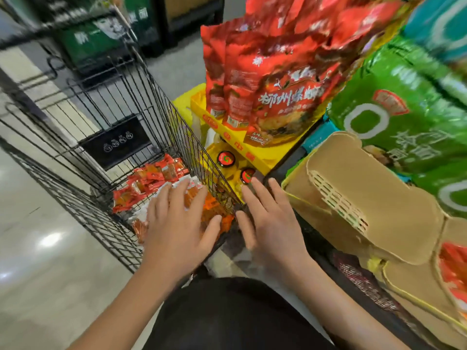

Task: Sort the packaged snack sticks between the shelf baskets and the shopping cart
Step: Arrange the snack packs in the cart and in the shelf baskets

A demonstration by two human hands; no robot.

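Red and orange snack stick packets (154, 178) lay heaped in the wire shopping cart (126, 102). The left hand (177, 223) hovered over them, fingers spread, apparently holding nothing. The right hand (267, 223) was open beside the cart's wire wall. Tan shelf baskets (379, 210) stood right, one with red packets (453, 269); red bags (273, 79) stood on a yellow tray (237, 145).

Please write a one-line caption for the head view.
Both open hands, left and right, reach over snack sticks in the cart.
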